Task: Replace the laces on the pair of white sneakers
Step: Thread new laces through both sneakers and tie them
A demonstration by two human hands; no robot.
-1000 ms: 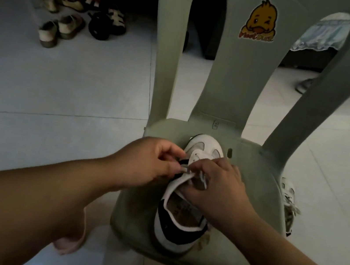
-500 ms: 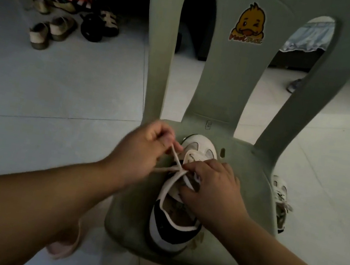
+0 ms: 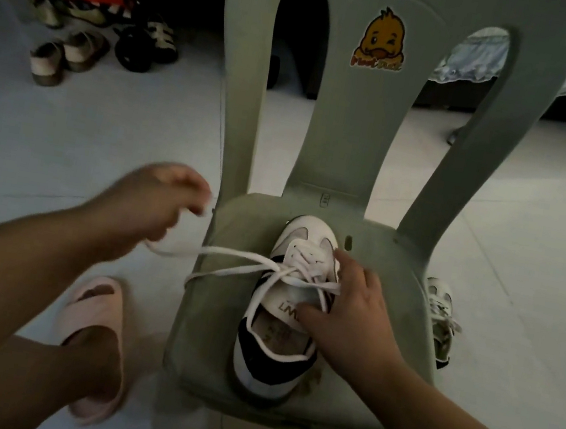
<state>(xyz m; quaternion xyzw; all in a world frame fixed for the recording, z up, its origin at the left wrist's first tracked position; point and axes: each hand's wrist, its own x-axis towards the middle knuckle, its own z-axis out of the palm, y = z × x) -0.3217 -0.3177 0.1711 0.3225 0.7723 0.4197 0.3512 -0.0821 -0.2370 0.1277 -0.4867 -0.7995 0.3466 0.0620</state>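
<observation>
1. Watching from beside the chair (image 3: pixel 216 334), I see the sneaker (image 3: pixel 280 311) sitting toe-away on the seat at the centre of the frame. Its lace (image 3: pixel 229 256) is crossed over the tongue and drawn out toward the left.
2. The left hand (image 3: pixel 159 205), blurred at middle left, has its fingers curled round the lace. The right hand (image 3: pixel 347 311) lies spread and fairly flat on the sneaker's right side, thumb against the tongue, pressing rather than gripping (whether it also traps the short lace end, I cannot tell).
3. A hard sideways tug could drag or twist the sneaker toward the seat's left edge if that flat right hand slips.
4. The short end by the right hand may get drawn back through its eyelet as the long side is pulled, leaving the ends uneven.
5. The flat lace could twist at the crossing, so the rows would lie badly.
6. One strand drapes over the seat's left edge, above the pink slipper (image 3: pixel 93 332). It might snag on the rim or under the foot.
7. The second sneaker (image 3: pixel 442 316) sits on the floor at the right of the frame, partly hidden behind the seat. By my reckoning it awaits its turn.
</observation>
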